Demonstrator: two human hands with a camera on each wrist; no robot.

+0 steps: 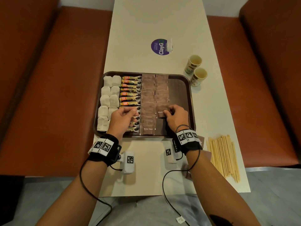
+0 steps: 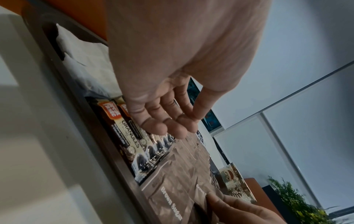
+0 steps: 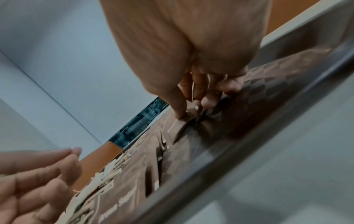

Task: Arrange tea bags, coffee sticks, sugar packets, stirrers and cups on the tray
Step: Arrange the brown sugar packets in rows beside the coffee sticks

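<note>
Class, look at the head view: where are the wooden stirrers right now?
In the head view, the wooden stirrers lie in a loose bundle on the table, off the tray, beyond its near right corner, beside the right hand's wrist.

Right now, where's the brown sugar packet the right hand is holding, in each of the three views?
Head: held brown sugar packet sits right of centre, over the tray's second sugar column, pinched by the right hand.
Left wrist: bottom edge, right of centre, above the right hand's fingertips.
Right wrist: centre, under the thumb.
Shared landmark: the near tray rim.
</note>
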